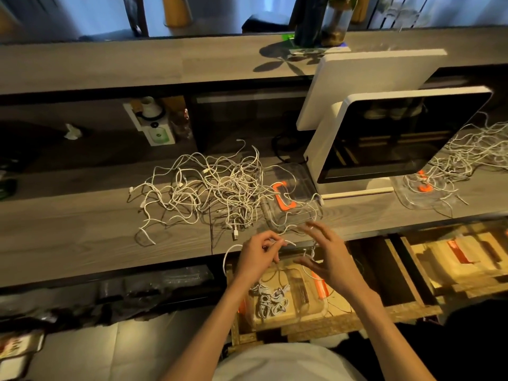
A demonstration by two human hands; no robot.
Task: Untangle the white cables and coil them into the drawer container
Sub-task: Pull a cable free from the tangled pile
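Note:
A big tangle of white cables [214, 185] lies on the grey desk [82, 232]. Below the desk edge an open drawer holds a clear container [316, 312] with several coiled white cables [270, 299] inside. Above it my left hand [257, 257] pinches one white cable [229, 254], which loops out to the left and runs across to my right hand [327, 255]. The right hand's fingers are spread and relaxed, with the cable draped over them.
A clear lid with an orange clip [286, 199] lies on the desk just behind my hands. A white monitor [390, 138] stands at the right, and beyond it another cable pile [467, 158] over a second lid. A second open drawer [453, 259] is at the right.

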